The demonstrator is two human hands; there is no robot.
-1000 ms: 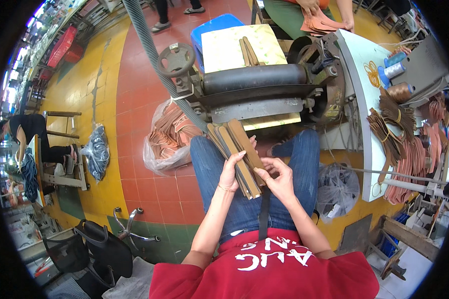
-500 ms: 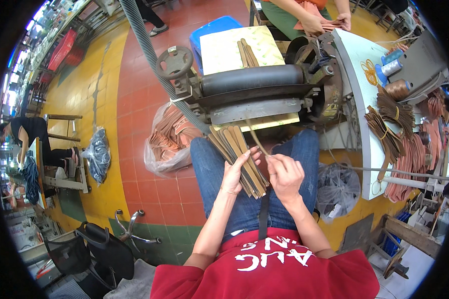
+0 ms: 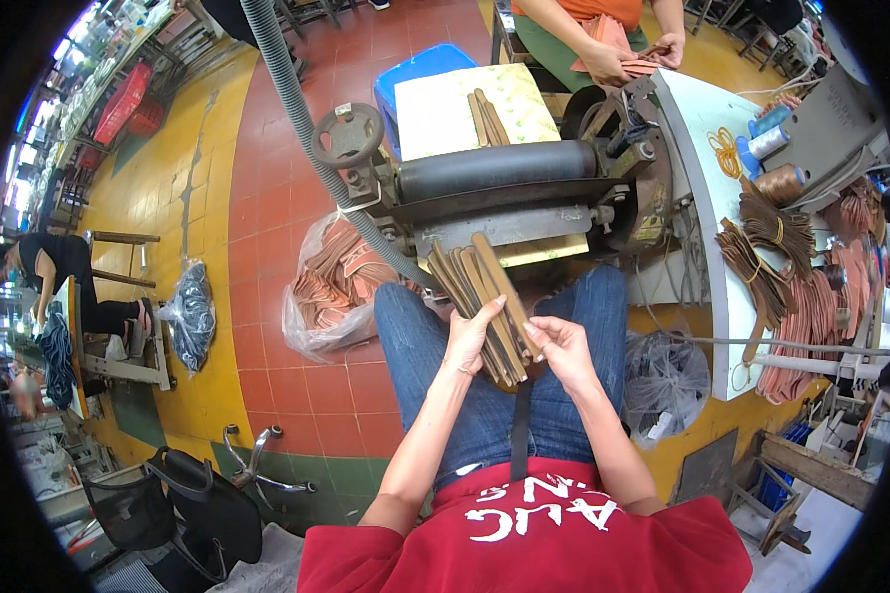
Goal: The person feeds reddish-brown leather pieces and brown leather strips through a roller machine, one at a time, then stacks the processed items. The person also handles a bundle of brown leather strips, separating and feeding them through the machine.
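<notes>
The fanned brown strips [image 3: 455,285] sit upright at a slant over the lap, the left hand [image 3: 467,338] wrapped around their middle and the right hand [image 3: 564,354] pinching the 5 o'clock end of the outer strip [image 3: 501,283]. They look light, smooth and springy rather than fragile, so a loose fan could slip; a mid-length grip with a pinch at one end seems best. Mind the plate [image 3: 514,225] edge and roller [image 3: 499,171] at 12 o'clock; open room lies towards 4, between strips and counter [image 3: 690,124].

Red and yellow tiled floor [image 3: 264,208]
</notes>
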